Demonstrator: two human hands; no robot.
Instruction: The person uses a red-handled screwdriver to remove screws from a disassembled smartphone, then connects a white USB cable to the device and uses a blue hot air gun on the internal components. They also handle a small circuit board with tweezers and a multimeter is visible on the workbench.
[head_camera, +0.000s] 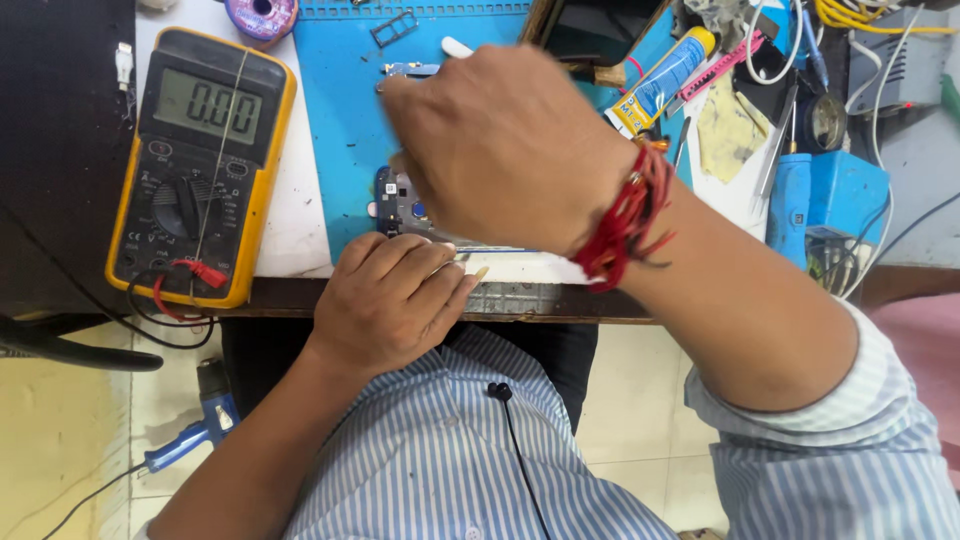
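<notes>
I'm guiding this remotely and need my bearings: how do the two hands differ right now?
The right hand is raised above the blue mat, blurred, with red threads at the wrist; the left hand sits low at the table edge, sharp, wrist bare. The right hand hides most of the small device; the left hand lies just beside it. Both are curled, backs to the camera. What they grip is hidden.

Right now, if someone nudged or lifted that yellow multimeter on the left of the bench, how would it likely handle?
The yellow multimeter lies flat on a broad back, so it would probably slide rather than tip or roll. Its thick rubbery casing suggests a stiff, fairly grippy body. The red and black leads plugged in at its near end would likely drag and tug if it were lifted.
</notes>
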